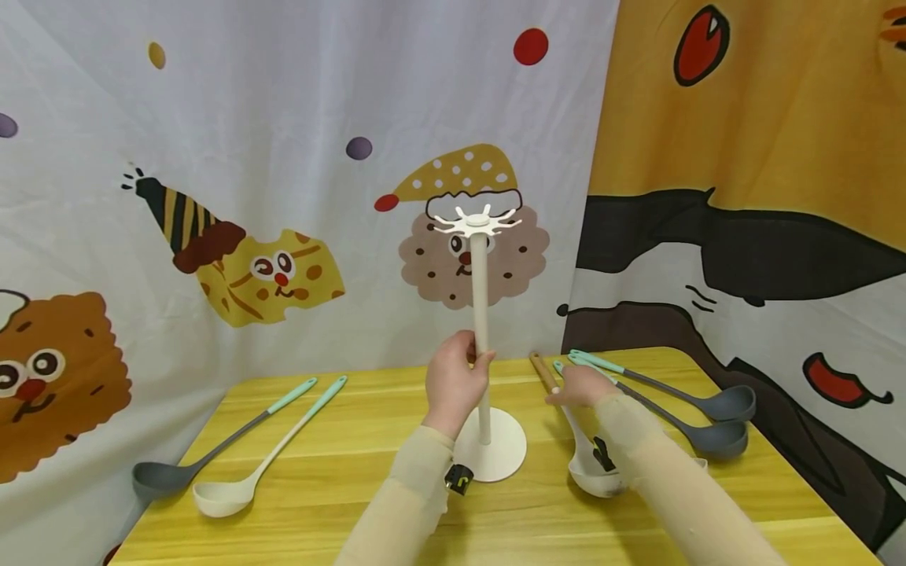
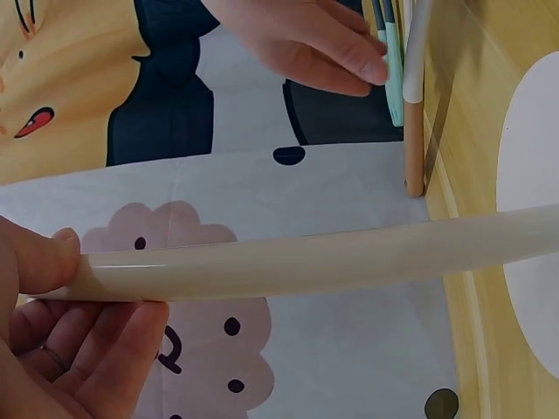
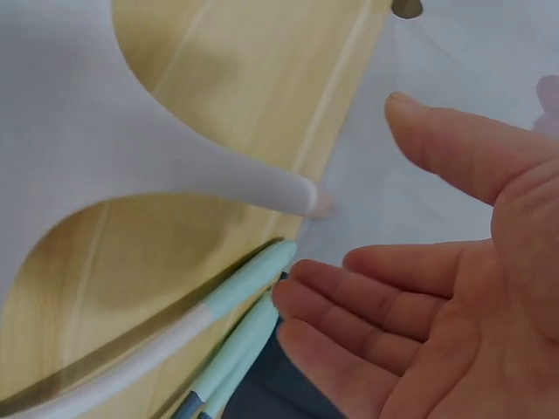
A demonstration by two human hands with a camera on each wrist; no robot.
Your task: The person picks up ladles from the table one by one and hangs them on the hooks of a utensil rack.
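Left hand grips white utensil stand, upright on counter, fingers clamped round it. Right hand, fingers apart, near wood-handled ladle. Likely reaching step; next calls for closing on ladle.

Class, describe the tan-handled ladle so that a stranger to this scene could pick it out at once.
On the wood-grain table, find the white stand with a round base, held by the left hand. Just to its right lies a white ladle, bowl towards the viewer. Its tan grip sets it apart: the neighbouring ladles have mint-green grips.
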